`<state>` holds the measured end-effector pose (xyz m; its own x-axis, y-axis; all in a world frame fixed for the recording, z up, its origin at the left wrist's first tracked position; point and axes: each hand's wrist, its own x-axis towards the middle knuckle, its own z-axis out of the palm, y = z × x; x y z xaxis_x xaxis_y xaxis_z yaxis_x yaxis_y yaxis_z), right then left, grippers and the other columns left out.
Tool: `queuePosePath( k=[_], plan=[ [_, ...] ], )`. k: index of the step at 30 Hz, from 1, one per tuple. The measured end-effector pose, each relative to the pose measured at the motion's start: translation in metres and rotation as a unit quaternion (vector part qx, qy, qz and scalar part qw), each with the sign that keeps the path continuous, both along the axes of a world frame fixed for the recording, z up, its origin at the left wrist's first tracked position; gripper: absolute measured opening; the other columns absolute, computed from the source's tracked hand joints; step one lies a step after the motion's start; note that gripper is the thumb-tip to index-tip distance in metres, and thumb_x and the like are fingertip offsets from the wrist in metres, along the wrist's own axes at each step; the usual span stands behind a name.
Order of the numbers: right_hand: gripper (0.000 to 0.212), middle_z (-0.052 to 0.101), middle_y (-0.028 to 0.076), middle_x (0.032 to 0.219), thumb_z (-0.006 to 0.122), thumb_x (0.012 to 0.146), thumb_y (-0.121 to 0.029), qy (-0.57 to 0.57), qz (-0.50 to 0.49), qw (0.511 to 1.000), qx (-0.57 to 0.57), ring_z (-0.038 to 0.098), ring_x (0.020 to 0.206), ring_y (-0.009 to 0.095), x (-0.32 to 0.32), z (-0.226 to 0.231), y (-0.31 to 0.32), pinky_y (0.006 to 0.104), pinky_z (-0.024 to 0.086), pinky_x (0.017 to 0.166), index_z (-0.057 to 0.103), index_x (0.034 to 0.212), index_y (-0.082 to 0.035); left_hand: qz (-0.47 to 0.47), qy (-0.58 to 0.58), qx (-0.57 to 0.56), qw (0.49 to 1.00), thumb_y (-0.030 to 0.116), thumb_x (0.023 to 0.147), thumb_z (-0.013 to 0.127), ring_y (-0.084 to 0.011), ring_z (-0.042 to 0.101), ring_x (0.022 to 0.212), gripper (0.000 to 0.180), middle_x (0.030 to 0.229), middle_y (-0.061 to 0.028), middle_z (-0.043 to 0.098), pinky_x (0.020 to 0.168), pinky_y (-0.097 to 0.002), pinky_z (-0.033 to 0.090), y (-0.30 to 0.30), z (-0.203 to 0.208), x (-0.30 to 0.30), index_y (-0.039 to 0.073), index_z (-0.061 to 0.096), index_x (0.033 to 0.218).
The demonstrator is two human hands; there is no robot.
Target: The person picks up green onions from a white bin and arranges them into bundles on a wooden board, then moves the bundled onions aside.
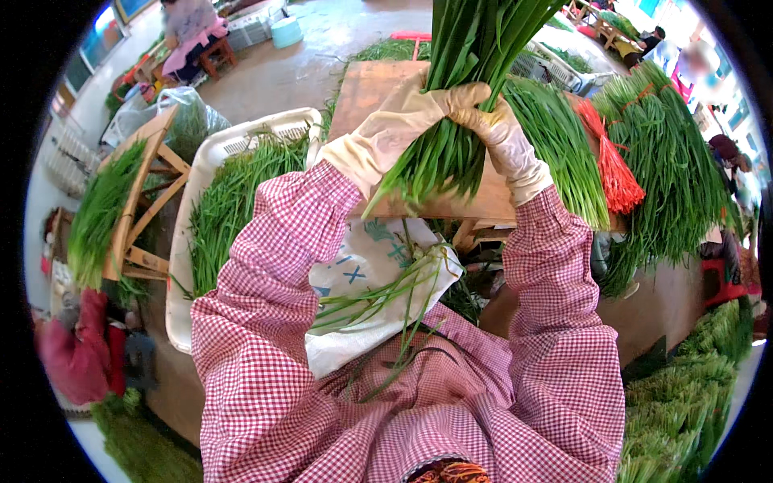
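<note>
Both of my hands, in pale rubber gloves, are wrapped round a thick bunch of garlic chives (pixel 475 60) held up over a wooden board (pixel 366 90). My left hand (pixel 403 121) grips it from the left side and my right hand (pixel 506 143) from the right, their fingers meeting at the front. Long flat green leaves rise above the grip, while the other ends fan out below it. Just right of my right hand, more loose chives (pixel 555 141) lie across the board. A bundle of red ties (pixel 616 173) rests beyond them.
Tied chive bundles (pixel 664 165) are heaped at the right. A white plastic crate (pixel 179 282) of greens stands at my left. On my lap lies a white sack (pixel 338 350) with stray stems (pixel 366 299). Other people sit at boards around the room, one in red (pixel 76 354) at the left.
</note>
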<state>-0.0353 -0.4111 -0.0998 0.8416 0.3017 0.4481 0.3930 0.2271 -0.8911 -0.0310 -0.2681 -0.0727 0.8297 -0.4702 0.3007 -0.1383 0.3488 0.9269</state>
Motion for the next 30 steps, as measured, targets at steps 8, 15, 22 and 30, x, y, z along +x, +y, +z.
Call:
queuePosePath(
  k=[8,15,22,30],
  plan=[
    [0.042,0.061,0.005,0.095,0.068,0.074,-0.028,0.086,0.087,0.992,-0.025,0.057,0.085,0.014,-0.039,0.012,-0.015,0.0269,0.045,0.078,0.056,0.105,-0.002,-0.153,0.070,0.033,0.985,0.020,0.073,0.068,-0.0157,0.059,0.084,0.046,0.098,-0.0073,0.059,0.076,-0.0287,0.050,0.013,0.032,-0.042,0.002,0.052,0.113],
    [0.057,0.058,0.008,0.104,0.069,0.071,-0.034,0.279,0.278,0.917,0.067,0.058,0.089,0.020,-0.073,-0.003,-0.023,0.0309,0.047,0.079,0.048,0.115,-0.004,-0.220,0.063,-0.046,0.972,0.025,0.070,0.069,-0.0253,0.053,0.103,0.072,0.118,-0.0162,0.049,0.084,-0.0375,0.048,-0.003,0.011,-0.057,0.006,0.032,0.129],
    [0.059,0.059,0.009,0.104,0.060,0.077,-0.046,0.178,0.187,0.963,-0.077,0.056,0.094,0.016,-0.066,0.004,-0.036,0.0288,0.044,0.083,0.051,0.115,-0.001,-0.108,0.097,-0.095,0.985,0.020,0.076,0.064,-0.0213,0.058,0.092,0.049,0.094,-0.0087,0.060,0.075,-0.0345,0.052,-0.015,0.007,-0.059,0.004,0.045,0.118],
    [0.081,0.058,0.014,0.102,0.075,0.062,-0.037,-0.076,-0.067,0.983,-0.150,0.056,0.094,0.021,-0.061,0.025,-0.008,0.0270,0.043,0.081,0.040,0.124,0.001,0.136,-0.028,-0.023,0.990,0.011,0.074,0.066,-0.0125,0.057,0.071,0.022,0.082,-0.0029,0.060,0.060,-0.0252,0.047,-0.012,0.007,-0.025,0.003,0.059,0.092]
  ],
)
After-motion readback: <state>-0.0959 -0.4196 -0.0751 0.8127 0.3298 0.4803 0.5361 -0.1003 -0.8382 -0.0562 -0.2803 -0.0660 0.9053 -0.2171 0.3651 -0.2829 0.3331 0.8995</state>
